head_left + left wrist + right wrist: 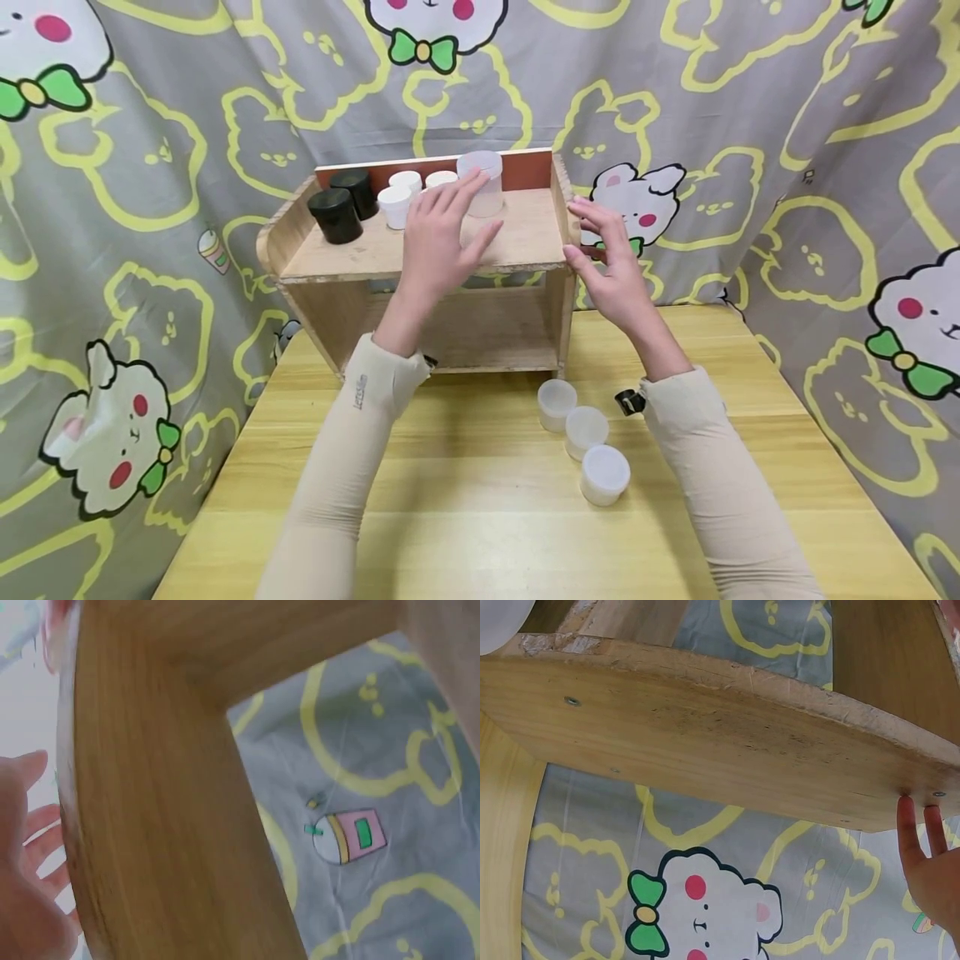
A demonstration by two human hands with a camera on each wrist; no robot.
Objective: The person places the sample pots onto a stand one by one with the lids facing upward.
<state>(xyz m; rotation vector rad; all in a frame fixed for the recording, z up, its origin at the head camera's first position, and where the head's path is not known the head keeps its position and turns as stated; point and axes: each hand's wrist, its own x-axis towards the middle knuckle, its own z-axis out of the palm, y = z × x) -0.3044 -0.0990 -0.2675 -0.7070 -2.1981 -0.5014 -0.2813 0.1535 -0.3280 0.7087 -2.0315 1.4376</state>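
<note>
A wooden shelf unit [525, 237] stands at the back of the table. On its top board are two black jars [337, 218], several small white jars [394, 207] and a larger translucent jar [487, 196]. My left hand [438, 246] reaches over the board in front of the white jars, fingers extended across the larger jar's front; whether they touch it I cannot tell. My right hand [611, 271] is at the shelf's right side panel, and in the right wrist view fingertips [906, 801] rest against that panel [705, 735].
Three translucent lidded tubs [557, 403] stand in a slanting row on the wooden table [480, 533], in front of the shelf's right end. A patterned grey curtain [255, 83] hangs behind and at both sides. Beneath the top board is a lower compartment.
</note>
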